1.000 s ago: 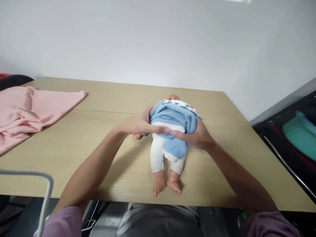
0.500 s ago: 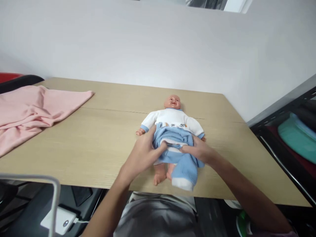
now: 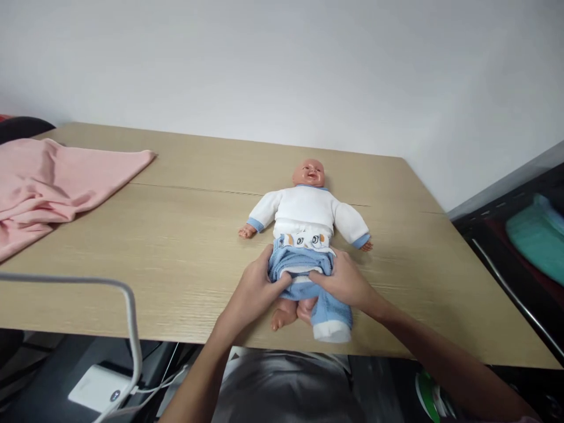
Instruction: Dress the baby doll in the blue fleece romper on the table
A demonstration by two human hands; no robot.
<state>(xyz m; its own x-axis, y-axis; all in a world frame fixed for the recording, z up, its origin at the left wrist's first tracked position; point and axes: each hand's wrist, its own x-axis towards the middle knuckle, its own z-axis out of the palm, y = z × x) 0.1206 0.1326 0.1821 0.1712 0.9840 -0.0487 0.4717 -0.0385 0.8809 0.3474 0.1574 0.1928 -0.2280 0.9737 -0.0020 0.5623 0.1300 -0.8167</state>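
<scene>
A baby doll (image 3: 310, 172) lies on its back on the table, head toward the wall, in a white top (image 3: 305, 205) with blue cuffs. At its waist shows a white band (image 3: 308, 240) with a printed cartoon face. Bunched around its hips and upper legs are blue trousers (image 3: 300, 258), one leg with a white cuff hanging loose on the right. My left hand (image 3: 261, 282) is closed on the trousers' left side, thumb on top. The right side is gripped by my right hand (image 3: 346, 279). The doll's bare feet stick out below; its upper legs are mostly hidden.
A pink cloth (image 3: 66, 182) lies crumpled on the table's left end. A pale curved tube (image 3: 127, 305) crosses the lower left, above a white power bank (image 3: 99, 386) with a cable. A dark rack (image 3: 520, 294) holding a teal item stands at the right.
Both hands have moved down toward the doll's feet with the trousers. More of the printed waistband and the white top now shows. The camera view has shifted slightly.
</scene>
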